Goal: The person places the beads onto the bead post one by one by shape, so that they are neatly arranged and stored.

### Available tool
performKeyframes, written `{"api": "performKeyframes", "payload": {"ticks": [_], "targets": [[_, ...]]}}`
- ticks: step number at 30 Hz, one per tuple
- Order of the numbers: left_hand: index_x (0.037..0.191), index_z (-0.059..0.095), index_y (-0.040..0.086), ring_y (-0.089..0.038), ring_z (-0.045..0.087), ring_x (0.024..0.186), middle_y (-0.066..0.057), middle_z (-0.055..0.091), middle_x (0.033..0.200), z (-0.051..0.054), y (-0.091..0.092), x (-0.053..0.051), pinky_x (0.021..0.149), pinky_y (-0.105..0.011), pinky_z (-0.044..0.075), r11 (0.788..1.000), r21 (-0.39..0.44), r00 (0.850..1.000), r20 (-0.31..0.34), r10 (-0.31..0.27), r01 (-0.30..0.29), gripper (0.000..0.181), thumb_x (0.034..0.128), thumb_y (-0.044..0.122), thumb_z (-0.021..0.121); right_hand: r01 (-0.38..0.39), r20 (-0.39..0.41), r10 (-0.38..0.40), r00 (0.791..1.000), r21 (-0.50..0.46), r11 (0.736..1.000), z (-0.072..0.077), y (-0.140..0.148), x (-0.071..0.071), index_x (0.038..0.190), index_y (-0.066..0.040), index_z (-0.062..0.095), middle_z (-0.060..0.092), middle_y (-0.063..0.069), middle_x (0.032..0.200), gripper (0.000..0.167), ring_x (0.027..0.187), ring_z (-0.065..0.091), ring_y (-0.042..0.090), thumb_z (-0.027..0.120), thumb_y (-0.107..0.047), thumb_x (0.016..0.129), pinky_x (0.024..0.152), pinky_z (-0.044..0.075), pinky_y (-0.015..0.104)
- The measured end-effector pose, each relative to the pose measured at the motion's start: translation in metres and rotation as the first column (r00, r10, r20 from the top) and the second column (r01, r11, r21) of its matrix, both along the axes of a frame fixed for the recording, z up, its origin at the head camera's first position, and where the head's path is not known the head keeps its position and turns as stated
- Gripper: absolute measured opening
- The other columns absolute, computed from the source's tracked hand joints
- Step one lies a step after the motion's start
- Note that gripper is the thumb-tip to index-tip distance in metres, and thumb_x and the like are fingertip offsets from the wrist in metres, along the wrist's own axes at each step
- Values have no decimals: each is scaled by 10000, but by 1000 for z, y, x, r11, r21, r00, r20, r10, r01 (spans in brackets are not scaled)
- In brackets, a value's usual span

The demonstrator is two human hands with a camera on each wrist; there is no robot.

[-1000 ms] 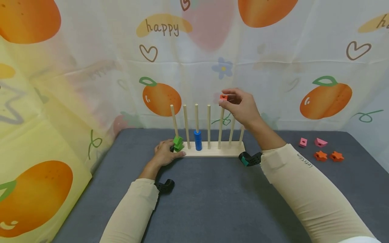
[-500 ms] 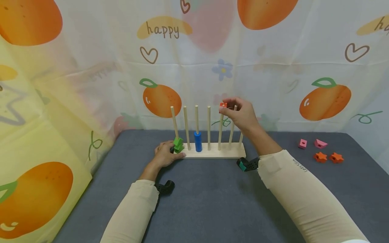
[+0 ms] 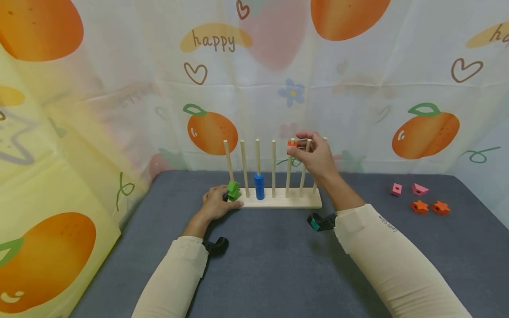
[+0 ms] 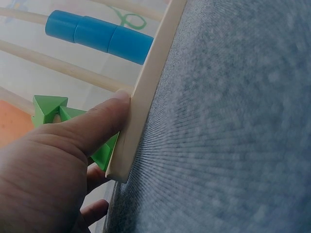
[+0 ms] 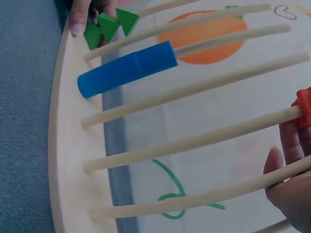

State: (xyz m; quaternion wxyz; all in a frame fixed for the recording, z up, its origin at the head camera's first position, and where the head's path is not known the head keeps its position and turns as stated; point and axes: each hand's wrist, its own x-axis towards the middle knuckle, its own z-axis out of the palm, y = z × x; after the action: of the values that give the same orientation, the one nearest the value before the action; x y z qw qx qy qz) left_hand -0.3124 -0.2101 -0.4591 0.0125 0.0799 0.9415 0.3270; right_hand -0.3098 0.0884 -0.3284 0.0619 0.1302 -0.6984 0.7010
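A wooden peg rack (image 3: 278, 203) with a row of upright pegs stands on the table. My right hand (image 3: 317, 158) pinches a small red block (image 3: 292, 145) at the top of the fifth peg from the left; the peg's tip shows through it. The right wrist view catches only part of this red block (image 5: 304, 108) at its edge. My left hand (image 3: 215, 202) grips the rack's left end, thumb (image 4: 109, 116) on the front of the base. Green triangular blocks (image 3: 233, 191) sit stacked on the leftmost peg. Blue cylinders (image 5: 129, 70) fill the lower part of the third peg.
On the right of the grey table (image 3: 270, 265) lie a pink square block (image 3: 396, 189), a pink triangular block (image 3: 419, 189) and two orange star blocks (image 3: 419, 206). A printed curtain (image 3: 139, 123) hangs behind the table.
My right hand has come down a little, and the red block has gone from above the fifth peg to around its tip. My left hand has stayed on the rack.
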Motion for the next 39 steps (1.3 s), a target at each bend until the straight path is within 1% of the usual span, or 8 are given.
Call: {"api": "performKeyframes", "payload": {"ticks": [8,14,18,23,28,33,36,39], "targets": [[1313,595,38,-348,268,1339,-163,440,1432,0,0,0,1066,-535,88,1000,13,1000,-1,6,-6,624,814,362,785,28,99,-23,995,-48,998,-15,-2,0,1115,-22,596,603,57,1015,281,957,560,226,716,-133,887,816,442,339],[1295,609,40,-344,276,1336,-158,450,1425,1,0,1,1067,-534,88,1000,16,1000,-6,6,-5,607,811,360,789,63,172,-51,984,-61,996,-30,-5,1,1109,-24,605,603,63,1047,280,1019,543,233,721,-144,884,867,423,374],[1290,615,46,-345,282,1331,-155,459,1418,1,0,0,1066,-538,88,1000,15,1000,-9,5,-5,594,813,355,787,80,200,-68,977,-54,995,-43,-7,0,1111,-5,609,613,80,1051,281,1049,555,244,718,-135,886,954,403,415],[1285,620,60,-344,285,1329,-149,461,1418,1,0,0,1064,-535,95,1000,11,1000,-13,-1,1,583,815,363,784,85,219,-72,973,-52,995,-59,-7,-1,1094,12,621,661,88,1005,273,1049,592,270,727,-120,880,995,386,385],[1282,622,59,-355,287,1327,-161,458,1417,2,0,0,1059,-543,104,1000,0,1000,-24,-5,5,583,814,367,784,97,232,-88,969,-25,995,-72,-7,1,1096,21,633,697,91,974,298,1038,605,278,750,-122,861,971,408,385],[1273,633,78,-350,286,1328,-154,464,1414,1,0,0,1061,-543,98,1000,3,1000,-23,-4,4,571,809,370,789,103,280,-105,954,20,994,-86,-7,3,1094,24,638,683,126,1025,289,1036,596,294,747,-104,859,946,422,431],[1263,640,82,-352,289,1326,-155,474,1404,1,0,1,1059,-551,98,1000,8,1000,-30,-6,7,557,807,363,792,107,295,-121,948,64,992,-94,-6,4,1088,15,644,662,136,1045,280,1033,581,292,746,-109,859,921,436,449],[1255,646,85,-350,290,1326,-153,478,1399,0,1,1,1059,-551,97,1000,13,999,-33,-8,8,548,806,362,793,108,299,-139,944,116,987,-102,-7,5,1059,6,649,670,134,1022,264,1002,595,280,756,-113,849,877,461,416]]}}
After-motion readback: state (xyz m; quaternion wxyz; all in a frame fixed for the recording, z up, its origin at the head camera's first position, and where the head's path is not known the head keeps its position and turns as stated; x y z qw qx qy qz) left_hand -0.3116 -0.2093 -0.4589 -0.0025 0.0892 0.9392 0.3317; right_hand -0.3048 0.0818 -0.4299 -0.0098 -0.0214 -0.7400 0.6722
